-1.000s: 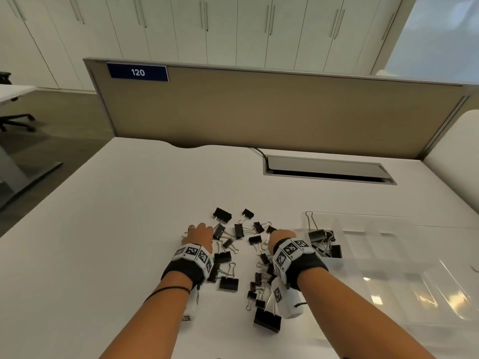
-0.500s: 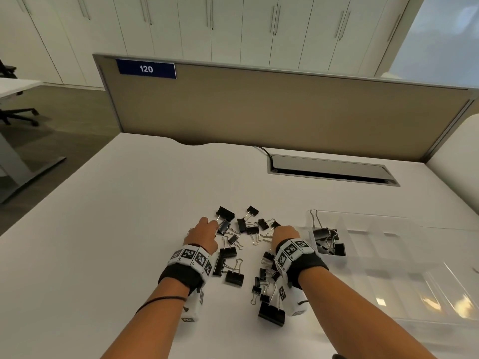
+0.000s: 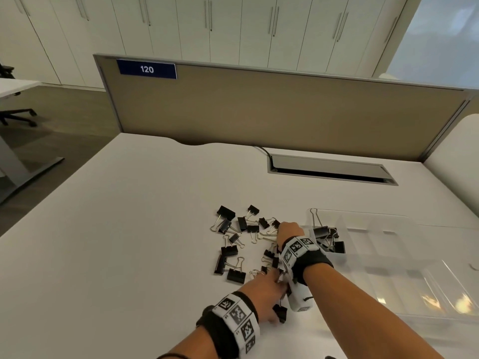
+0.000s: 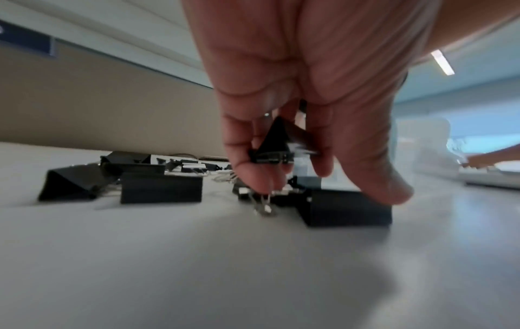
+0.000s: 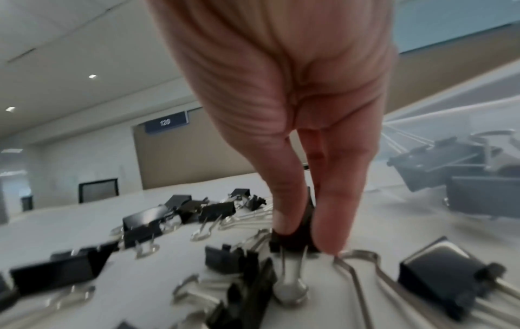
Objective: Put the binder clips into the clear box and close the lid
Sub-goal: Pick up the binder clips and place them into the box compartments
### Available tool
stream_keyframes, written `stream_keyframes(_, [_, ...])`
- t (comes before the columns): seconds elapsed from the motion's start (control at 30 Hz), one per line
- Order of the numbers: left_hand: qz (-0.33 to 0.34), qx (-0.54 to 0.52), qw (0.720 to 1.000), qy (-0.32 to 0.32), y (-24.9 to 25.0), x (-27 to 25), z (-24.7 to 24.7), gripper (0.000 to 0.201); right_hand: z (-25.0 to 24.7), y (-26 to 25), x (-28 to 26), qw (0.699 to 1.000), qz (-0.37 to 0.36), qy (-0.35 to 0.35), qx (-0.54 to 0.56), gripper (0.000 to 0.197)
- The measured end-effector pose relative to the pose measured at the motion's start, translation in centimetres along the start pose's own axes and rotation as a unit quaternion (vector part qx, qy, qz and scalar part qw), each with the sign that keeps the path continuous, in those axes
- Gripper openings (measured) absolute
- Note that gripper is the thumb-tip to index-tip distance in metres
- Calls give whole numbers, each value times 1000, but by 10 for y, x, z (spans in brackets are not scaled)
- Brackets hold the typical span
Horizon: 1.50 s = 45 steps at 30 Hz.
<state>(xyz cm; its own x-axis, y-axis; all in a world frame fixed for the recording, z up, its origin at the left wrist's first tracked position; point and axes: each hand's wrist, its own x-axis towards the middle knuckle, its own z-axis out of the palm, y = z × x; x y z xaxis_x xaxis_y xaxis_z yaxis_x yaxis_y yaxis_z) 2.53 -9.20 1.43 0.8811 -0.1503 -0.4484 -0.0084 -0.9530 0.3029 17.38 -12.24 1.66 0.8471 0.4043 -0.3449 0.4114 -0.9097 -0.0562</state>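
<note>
Several black binder clips [image 3: 233, 244] lie scattered on the white desk [image 3: 129, 229]. My left hand [image 3: 270, 287] has reached under my right forearm at the near end of the pile. Its fingers pinch a small black clip [image 4: 271, 147] just above the desk, and its thumb touches a large clip [image 4: 346, 208]. My right hand [image 3: 288, 229] is at the pile's right edge, where thumb and finger pinch a small clip [image 5: 298, 233] that still rests on the desk. The clear box [image 3: 375, 229] stands to the right with a few clips [image 3: 327, 235] in its left compartment.
The box's clear lid [image 3: 435, 294] lies open towards me at the right. A cable hatch [image 3: 329, 172] is set into the desk behind the pile, and a tan divider panel [image 3: 259, 112] closes off the far edge.
My left hand has moved from the pile's left side to its near right end, under my right forearm, and now pinches a small clip. My right hand has stayed at the pile's right edge.
</note>
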Motion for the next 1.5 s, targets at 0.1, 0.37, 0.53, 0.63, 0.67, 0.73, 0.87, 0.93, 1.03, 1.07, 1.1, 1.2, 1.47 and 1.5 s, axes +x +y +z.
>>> stream_keyframes(0.1, [-21,48,998,-19,0,4,10,72,3,5,2,1000,-8,-21,13,30])
stream_keyframes(0.37, [-27,21,999,34,-9,-2,12,37,2,7,7,999,1,-22,27,29])
stream_keyframes(0.53, [-80,-154,976,131,-35,-22,-14,36,-1,8,10,996,14,-2,82,28])
stream_keyframes(0.63, [-154,-222,939,214,-66,-25,-39,31,6,3,8,998,0,-13,67,39])
stream_keyframes(0.67, [-181,-227,928,235,-79,-23,-49,32,7,1,7,998,2,-15,61,45])
stream_keyframes(0.73, [-231,-204,916,256,-104,-16,-66,35,8,-2,7,998,15,-19,64,52])
stream_keyframes(0.87, [-282,-138,921,232,-142,6,-85,37,9,-5,15,998,32,-7,62,44])
stream_keyframes(0.93, [-281,-115,929,214,-152,18,-86,38,8,-3,16,997,37,-7,71,45])
stream_keyframes(1.03, [-267,-103,938,196,-160,38,-88,38,-6,-3,20,991,46,-31,123,49])
stream_keyframes(1.07, [-261,-106,939,200,-160,44,-88,37,-11,-3,22,988,44,-37,146,50])
stream_keyframes(1.1, [-254,-112,939,206,-161,49,-88,36,-16,-3,23,984,39,-40,167,51])
stream_keyframes(1.2, [-234,-129,943,200,-159,66,-89,48,-27,-5,27,981,5,-39,191,55])
stream_keyframes(1.47, [-246,-45,960,126,-161,87,-85,45,-33,-31,43,988,-77,-16,135,46])
stream_keyframes(1.5, [-249,-32,959,129,-160,87,-85,42,-34,-36,44,988,-82,-15,132,46])
